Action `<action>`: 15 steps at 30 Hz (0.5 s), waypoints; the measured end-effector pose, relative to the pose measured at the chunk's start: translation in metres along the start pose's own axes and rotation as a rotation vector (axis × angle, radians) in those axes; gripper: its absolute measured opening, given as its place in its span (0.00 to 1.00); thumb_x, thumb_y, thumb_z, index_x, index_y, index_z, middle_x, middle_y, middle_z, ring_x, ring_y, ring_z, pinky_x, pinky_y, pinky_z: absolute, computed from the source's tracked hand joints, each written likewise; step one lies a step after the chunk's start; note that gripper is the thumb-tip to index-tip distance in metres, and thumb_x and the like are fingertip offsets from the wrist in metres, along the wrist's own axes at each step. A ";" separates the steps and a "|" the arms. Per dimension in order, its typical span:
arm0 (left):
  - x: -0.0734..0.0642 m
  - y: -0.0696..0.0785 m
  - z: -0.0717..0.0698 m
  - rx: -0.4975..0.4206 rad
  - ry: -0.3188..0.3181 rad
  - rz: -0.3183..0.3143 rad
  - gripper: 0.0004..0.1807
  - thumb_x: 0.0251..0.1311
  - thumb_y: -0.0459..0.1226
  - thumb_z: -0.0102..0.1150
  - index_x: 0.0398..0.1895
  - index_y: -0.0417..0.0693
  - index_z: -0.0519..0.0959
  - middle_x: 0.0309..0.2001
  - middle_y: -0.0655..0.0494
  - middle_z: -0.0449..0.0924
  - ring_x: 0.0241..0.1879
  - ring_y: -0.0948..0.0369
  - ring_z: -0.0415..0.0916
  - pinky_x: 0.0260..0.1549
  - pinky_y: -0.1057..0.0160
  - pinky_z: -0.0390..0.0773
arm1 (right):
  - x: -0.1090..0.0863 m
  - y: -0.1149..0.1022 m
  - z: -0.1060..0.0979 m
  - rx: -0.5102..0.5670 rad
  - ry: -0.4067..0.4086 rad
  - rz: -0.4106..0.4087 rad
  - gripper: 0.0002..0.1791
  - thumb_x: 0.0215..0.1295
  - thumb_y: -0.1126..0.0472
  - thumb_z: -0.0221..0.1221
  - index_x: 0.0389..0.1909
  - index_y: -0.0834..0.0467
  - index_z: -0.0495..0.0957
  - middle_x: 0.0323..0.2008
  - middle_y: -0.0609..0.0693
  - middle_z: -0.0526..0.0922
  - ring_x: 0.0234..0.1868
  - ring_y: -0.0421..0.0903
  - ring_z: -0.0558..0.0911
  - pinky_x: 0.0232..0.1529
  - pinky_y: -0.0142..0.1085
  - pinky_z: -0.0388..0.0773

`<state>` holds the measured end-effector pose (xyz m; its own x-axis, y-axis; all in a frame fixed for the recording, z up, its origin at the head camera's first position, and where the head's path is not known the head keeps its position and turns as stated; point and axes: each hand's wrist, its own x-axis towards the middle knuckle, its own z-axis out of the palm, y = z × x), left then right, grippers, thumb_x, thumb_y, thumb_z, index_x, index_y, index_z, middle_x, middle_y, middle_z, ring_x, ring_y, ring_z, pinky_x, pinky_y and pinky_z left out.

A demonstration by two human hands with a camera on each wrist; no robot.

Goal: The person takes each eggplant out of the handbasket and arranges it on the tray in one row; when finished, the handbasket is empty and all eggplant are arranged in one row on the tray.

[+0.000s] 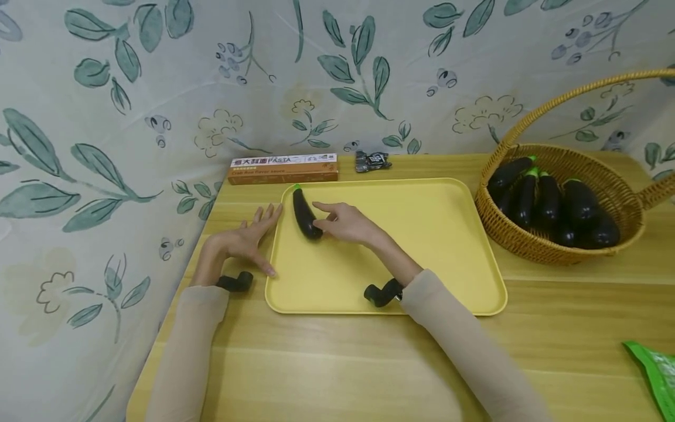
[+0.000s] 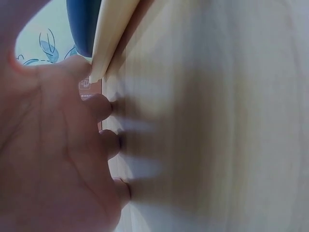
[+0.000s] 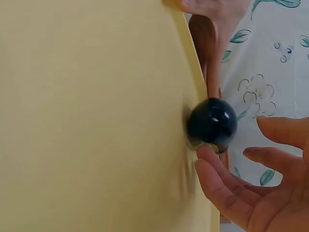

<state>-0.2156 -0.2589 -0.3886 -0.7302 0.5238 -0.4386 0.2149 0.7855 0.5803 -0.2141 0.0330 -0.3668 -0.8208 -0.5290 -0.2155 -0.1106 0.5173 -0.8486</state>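
One dark purple eggplant (image 1: 304, 214) with a green stem lies near the left end of a yellow tray (image 1: 401, 252). My right hand (image 1: 348, 224) is just to its right, loosely bent, and in the right wrist view the fingertips (image 3: 205, 159) reach the rounded end of the eggplant (image 3: 212, 121). At the tray's left rim is my left hand (image 1: 245, 240), its fingers spread along the edge. The left wrist view shows the palm (image 2: 53, 145) upright beside the tray, with fingertips down at the wooden table.
A wicker basket (image 1: 559, 255) with a tall handle holds several eggplants at the right. Behind the tray lie a pasta box (image 1: 285, 170) and a small black packet (image 1: 372, 161). A green package (image 1: 659, 375) shows at the right edge. Patterned cloth (image 1: 295, 76) hangs behind the table.
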 end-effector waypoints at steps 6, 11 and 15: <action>-0.001 0.000 0.000 0.005 0.007 0.007 0.86 0.38 0.53 0.86 0.83 0.55 0.22 0.81 0.41 0.10 0.79 0.41 0.05 0.73 0.27 0.18 | -0.035 0.010 -0.048 0.031 0.007 -0.050 0.33 0.80 0.51 0.53 0.81 0.45 0.58 0.61 0.64 0.79 0.58 0.60 0.84 0.61 0.53 0.83; 0.000 0.000 0.000 -0.007 0.007 0.012 0.87 0.37 0.53 0.86 0.83 0.54 0.22 0.81 0.40 0.10 0.79 0.39 0.05 0.72 0.26 0.18 | -0.078 0.013 -0.089 -0.006 0.044 -0.040 0.33 0.81 0.49 0.53 0.82 0.43 0.57 0.65 0.61 0.77 0.61 0.59 0.81 0.65 0.54 0.79; 0.000 0.000 0.001 0.000 0.007 0.016 0.87 0.37 0.53 0.86 0.83 0.53 0.22 0.81 0.40 0.10 0.79 0.39 0.05 0.71 0.25 0.18 | -0.118 0.018 -0.118 -0.085 0.097 -0.006 0.33 0.81 0.47 0.52 0.82 0.43 0.57 0.67 0.59 0.77 0.61 0.57 0.81 0.65 0.57 0.78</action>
<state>-0.2151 -0.2587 -0.3895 -0.7313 0.5337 -0.4247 0.2260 0.7771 0.5874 -0.1856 0.1842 -0.2991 -0.8701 -0.4664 -0.1595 -0.1592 0.5722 -0.8045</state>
